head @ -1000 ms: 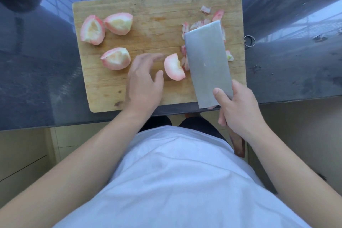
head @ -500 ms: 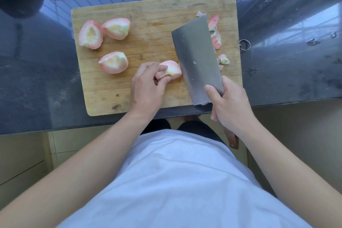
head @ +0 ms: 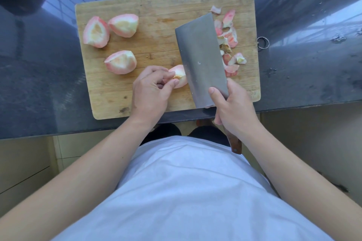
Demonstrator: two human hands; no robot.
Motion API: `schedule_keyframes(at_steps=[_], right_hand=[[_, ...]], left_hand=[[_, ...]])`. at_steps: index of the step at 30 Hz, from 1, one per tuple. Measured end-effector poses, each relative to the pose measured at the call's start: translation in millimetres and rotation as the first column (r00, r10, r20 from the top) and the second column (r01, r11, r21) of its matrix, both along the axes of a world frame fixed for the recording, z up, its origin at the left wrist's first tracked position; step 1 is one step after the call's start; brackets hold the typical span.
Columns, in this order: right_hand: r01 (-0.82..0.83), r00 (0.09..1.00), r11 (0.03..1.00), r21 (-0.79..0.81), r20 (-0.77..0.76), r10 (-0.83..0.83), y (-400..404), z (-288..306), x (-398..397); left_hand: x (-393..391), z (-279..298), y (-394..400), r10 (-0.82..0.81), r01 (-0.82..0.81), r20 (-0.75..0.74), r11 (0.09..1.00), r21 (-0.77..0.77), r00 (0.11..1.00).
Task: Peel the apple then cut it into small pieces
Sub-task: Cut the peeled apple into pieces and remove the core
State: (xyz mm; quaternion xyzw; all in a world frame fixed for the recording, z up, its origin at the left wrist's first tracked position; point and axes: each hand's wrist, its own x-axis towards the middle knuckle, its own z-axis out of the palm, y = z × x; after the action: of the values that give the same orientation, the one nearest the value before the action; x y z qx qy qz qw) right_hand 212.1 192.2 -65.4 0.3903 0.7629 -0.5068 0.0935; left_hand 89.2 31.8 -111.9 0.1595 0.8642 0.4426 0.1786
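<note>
A: What is each grip doing, seen from the head camera?

B: The left hand [head: 150,92] pinches an apple quarter [head: 179,78] between curled fingertips and thumb, holding it down on the cutting board [head: 156,6]. The right hand [head: 233,109] is wrapped round the wooden handle [head: 234,144] of a cleaver [head: 201,58], with the forefinger laid along the flat of the blade.

A: Where is the blade relative to the left grip?

B: Just right of it. The wide grey blade tilts over the held quarter and hides that piece's right side; whether the edge touches the apple cannot be told.

A: And the rest of the apple?

B: Three more peeled quarters lie on the board, beyond and to the left of the left grip: the nearest quarter [head: 121,62] close by, and two far quarters [head: 109,30] touching each other near the board's far left corner. Pink peel scraps [head: 228,35] are heaped on the far side of the cleaver, beyond the right grip.

A: What carries the board?

B: A dark glossy table [head: 39,84]. A person's white shirt [head: 186,191] fills the foreground.
</note>
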Motion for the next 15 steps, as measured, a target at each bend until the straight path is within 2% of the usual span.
schedule_keyframes(at_steps=[5, 9, 15], right_hand=[[-0.006, 1.0, 1.0, -0.011, 0.001, 0.006, 0.5, 0.5, -1.4], [-0.031, 0.999, 0.999, -0.023, 0.019, 0.032, 0.5, 0.7, -3.0], [-0.024, 0.999, 1.0, -0.008, 0.032, 0.024, -1.6, -0.6, -3.8]], left_hand=[[-4.6, -0.6, -1.7, -0.017, 0.017, -0.001, 1.0, 0.009, 1.0], [-4.5, -2.2, -3.5, -0.059, 0.059, -0.083, 0.998, -0.007, 0.995], [-2.5, -5.5, -6.5, -0.098, 0.097, -0.117, 0.995, -0.012, 0.988]])
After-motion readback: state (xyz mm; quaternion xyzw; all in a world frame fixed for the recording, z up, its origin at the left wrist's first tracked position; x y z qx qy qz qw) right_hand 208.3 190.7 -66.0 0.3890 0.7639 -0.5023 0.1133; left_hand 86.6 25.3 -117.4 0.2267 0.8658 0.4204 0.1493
